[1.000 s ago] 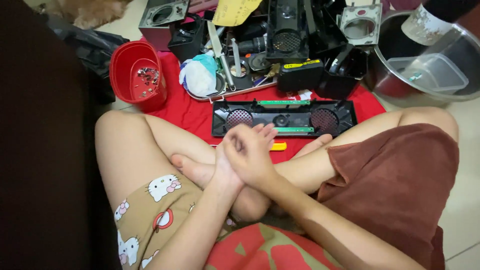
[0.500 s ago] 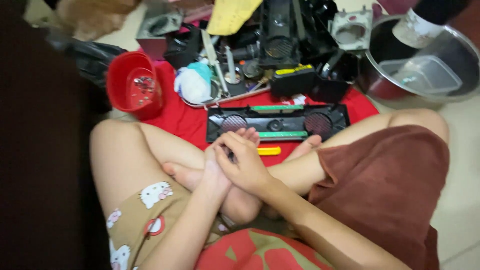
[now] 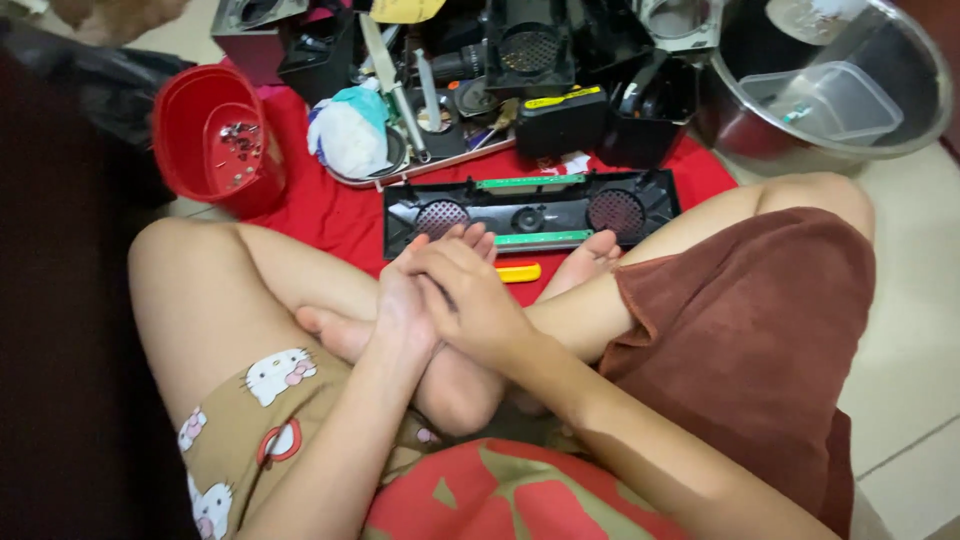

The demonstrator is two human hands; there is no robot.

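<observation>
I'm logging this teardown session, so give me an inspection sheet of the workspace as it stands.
Surface: red cloth spread over a pale tiled floor.
Job's things: long black speaker panel with two round grilles and green strips, lying flat just beyond the hands; a small yellow tool lies beside it.
Clutter: red tub holding small metal bits; pile of black housings; white and teal rag; steel bowl with a clear plastic box.
Hands: left hand and right hand clasped together over the crossed legs, holding nothing visible.
Cables: nothing seen.
Surroundings: dark furniture edge on the left.
</observation>
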